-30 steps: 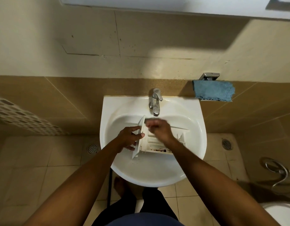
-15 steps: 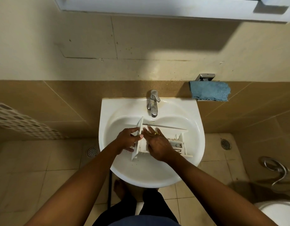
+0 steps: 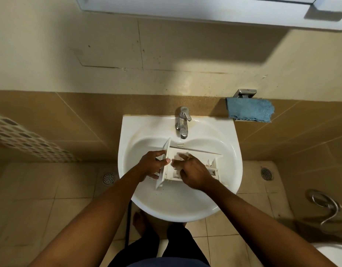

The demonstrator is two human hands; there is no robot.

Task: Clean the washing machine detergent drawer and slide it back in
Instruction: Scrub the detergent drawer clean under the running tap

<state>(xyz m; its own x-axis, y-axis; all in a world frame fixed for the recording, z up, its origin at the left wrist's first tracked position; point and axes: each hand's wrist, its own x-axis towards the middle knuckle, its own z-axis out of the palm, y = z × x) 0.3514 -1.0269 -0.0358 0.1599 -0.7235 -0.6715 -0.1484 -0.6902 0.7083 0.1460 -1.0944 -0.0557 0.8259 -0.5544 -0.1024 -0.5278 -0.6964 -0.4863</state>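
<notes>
1. left hand (image 3: 152, 166): grips the front panel of the detergent drawer (image 3: 175, 152). thumb lies on the panel's inner side; the other fingers curl round its outer face.
2. right hand (image 3: 194, 170): reaches into the drawer compartment just behind the front panel. fingers are spread and only lightly bent, with the tips touching the inner surface. the tips are blurred. a yellow ring (image 3: 189, 157) shows on one finger.
3. detergent drawer: white plastic, held inside the bowl of the wash basin (image 3: 127, 135). it lies crosswise, with the front panel to the left and tilted. the rear end, with its small dividers, lies to the right, near the bowl's right wall. dark specks show in the compartment beside the right hand.
4. wash basin: white, set against the tiled wall. chrome tap (image 3: 182, 122) stands at back centre, its spout above the drawer's far edge. whether water runs cannot be told.
5. wall to the right of the basin: blue cloth (image 3: 250, 109) hangs from a metal holder (image 3: 244, 93), well apart from the drawer.
6. floor: beige tiles, with one round drain (image 3: 108, 178) left of the basin and another (image 3: 266, 173) right of it. a bare foot (image 3: 140, 222) stands under the basin's front edge. a chrome hose (image 3: 328, 207) loops at far right.
</notes>
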